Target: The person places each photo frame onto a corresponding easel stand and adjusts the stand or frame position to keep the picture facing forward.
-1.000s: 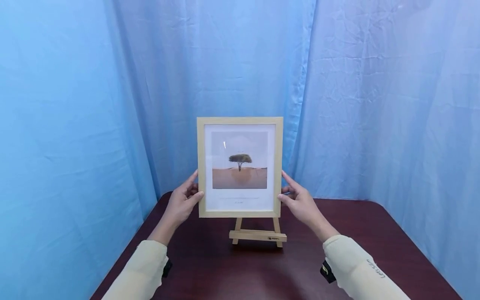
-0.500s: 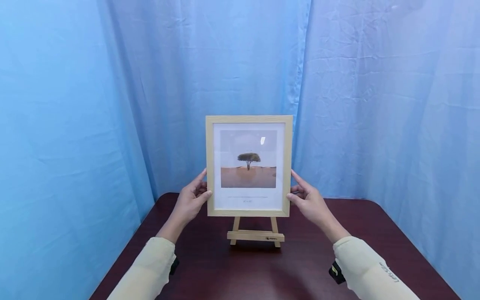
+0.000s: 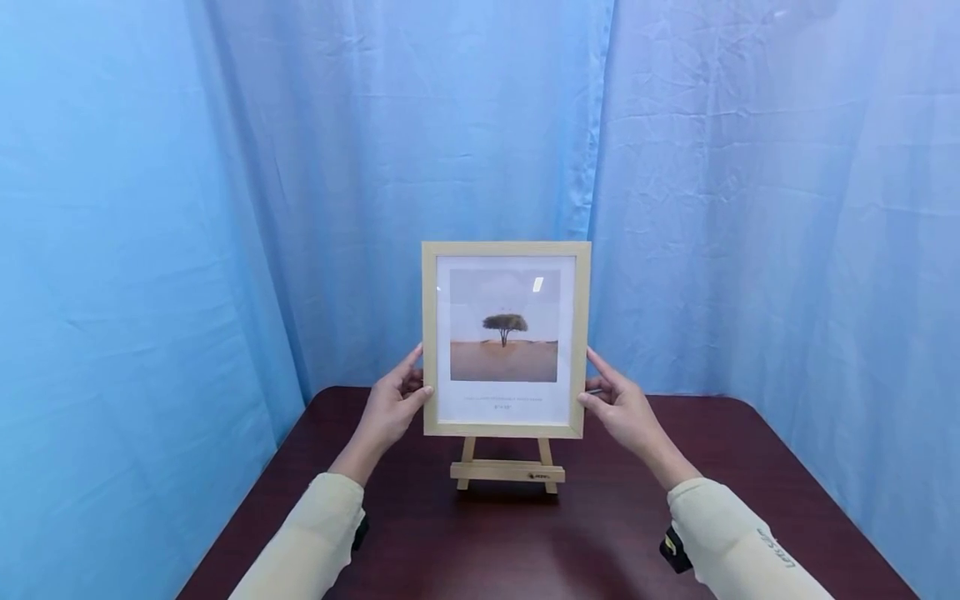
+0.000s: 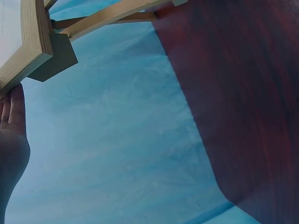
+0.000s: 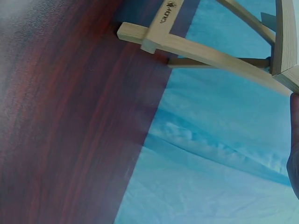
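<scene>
A picture frame (image 3: 506,333) of pale wood, with a print of a lone tree on sandy ground, is held upright between both hands. My left hand (image 3: 388,410) grips its left side, thumb on the front and fingers at the edge. On the opposite side my right hand (image 3: 621,413) grips it at about the same height. Below and behind the frame stands a small wooden easel (image 3: 507,472); its ledge and feet show under the frame, and its upper part is hidden. In the right wrist view the easel's ledge (image 5: 161,23) lies well apart from the frame's corner (image 5: 285,74).
The easel stands on a dark reddish-brown table (image 3: 675,450) with rounded far corners. Blue curtains (image 3: 480,125) hang behind the table and along both sides. Light-coloured sleeves (image 3: 307,533) cover the forearms, with a black device (image 3: 675,550) near the right wrist.
Both hands have carried the picture frame rightward relative to the easel, then slightly lower in the last half second. Their hold on its sides looks the same.
</scene>
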Demonstrator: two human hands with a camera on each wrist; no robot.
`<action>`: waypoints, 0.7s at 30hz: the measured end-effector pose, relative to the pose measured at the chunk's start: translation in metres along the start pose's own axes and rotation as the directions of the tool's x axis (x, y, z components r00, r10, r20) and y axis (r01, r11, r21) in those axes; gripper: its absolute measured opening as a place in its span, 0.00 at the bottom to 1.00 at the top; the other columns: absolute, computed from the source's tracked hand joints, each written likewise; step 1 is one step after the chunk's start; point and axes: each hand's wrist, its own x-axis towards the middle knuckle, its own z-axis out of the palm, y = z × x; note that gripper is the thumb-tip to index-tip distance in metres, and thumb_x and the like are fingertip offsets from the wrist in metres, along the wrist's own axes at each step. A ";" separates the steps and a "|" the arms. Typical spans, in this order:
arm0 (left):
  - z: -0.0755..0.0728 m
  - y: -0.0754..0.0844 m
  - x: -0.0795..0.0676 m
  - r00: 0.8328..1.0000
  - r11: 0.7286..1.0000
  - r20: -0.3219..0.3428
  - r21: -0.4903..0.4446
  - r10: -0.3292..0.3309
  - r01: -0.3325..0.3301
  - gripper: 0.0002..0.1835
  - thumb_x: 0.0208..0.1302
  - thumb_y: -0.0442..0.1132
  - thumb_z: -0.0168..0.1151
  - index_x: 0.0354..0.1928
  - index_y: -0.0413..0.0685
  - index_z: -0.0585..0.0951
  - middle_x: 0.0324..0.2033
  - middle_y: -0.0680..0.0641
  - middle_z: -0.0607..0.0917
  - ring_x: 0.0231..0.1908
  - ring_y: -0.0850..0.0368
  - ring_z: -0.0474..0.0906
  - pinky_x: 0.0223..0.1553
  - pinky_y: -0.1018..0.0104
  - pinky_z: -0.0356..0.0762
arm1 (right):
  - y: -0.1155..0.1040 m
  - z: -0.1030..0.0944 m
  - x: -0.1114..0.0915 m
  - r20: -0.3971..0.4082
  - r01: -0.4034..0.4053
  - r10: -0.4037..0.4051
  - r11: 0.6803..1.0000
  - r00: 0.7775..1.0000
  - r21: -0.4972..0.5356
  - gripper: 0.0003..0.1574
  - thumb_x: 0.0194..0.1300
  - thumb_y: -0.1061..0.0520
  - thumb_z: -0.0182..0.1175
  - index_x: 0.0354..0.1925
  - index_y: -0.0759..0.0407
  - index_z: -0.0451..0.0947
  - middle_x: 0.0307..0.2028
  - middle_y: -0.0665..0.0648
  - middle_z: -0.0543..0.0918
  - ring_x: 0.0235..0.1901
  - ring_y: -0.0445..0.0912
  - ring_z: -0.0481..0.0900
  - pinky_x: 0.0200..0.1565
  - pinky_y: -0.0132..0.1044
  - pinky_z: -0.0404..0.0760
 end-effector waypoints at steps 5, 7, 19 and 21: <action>0.007 -0.010 -0.001 1.000 1.000 -0.011 -0.014 -0.003 0.003 0.37 0.65 0.24 0.62 0.74 0.49 0.65 0.45 0.38 0.84 0.44 0.46 0.81 0.45 0.60 0.81 | 0.010 0.002 -0.004 -0.003 -0.030 0.030 0.999 1.000 -0.026 0.46 0.69 0.68 0.59 0.78 0.49 0.53 0.42 0.66 0.84 0.39 0.46 0.85 0.43 0.40 0.85; 0.010 -0.014 -0.002 1.000 1.000 -0.013 -0.015 -0.007 0.007 0.37 0.64 0.24 0.62 0.74 0.49 0.65 0.45 0.38 0.84 0.44 0.46 0.82 0.46 0.59 0.82 | 0.015 0.003 -0.005 -0.005 -0.046 0.046 0.998 0.999 -0.037 0.46 0.69 0.67 0.60 0.78 0.48 0.53 0.42 0.64 0.84 0.40 0.46 0.85 0.44 0.40 0.84; 0.023 -0.034 -0.005 0.996 0.995 -0.016 0.040 -0.089 0.089 0.38 0.66 0.26 0.63 0.75 0.55 0.63 0.46 0.42 0.84 0.46 0.48 0.82 0.47 0.56 0.82 | 0.036 0.008 -0.010 -0.004 -0.090 0.090 0.995 0.996 -0.049 0.45 0.69 0.70 0.58 0.77 0.53 0.54 0.43 0.66 0.84 0.43 0.52 0.84 0.45 0.33 0.82; 0.025 -0.039 -0.006 0.996 0.995 -0.016 0.041 -0.088 0.088 0.38 0.65 0.26 0.63 0.75 0.55 0.64 0.46 0.42 0.84 0.46 0.48 0.82 0.47 0.57 0.82 | 0.039 0.010 -0.011 -0.007 -0.107 0.106 0.992 0.994 -0.064 0.45 0.69 0.69 0.58 0.77 0.52 0.54 0.44 0.66 0.84 0.44 0.54 0.84 0.45 0.36 0.83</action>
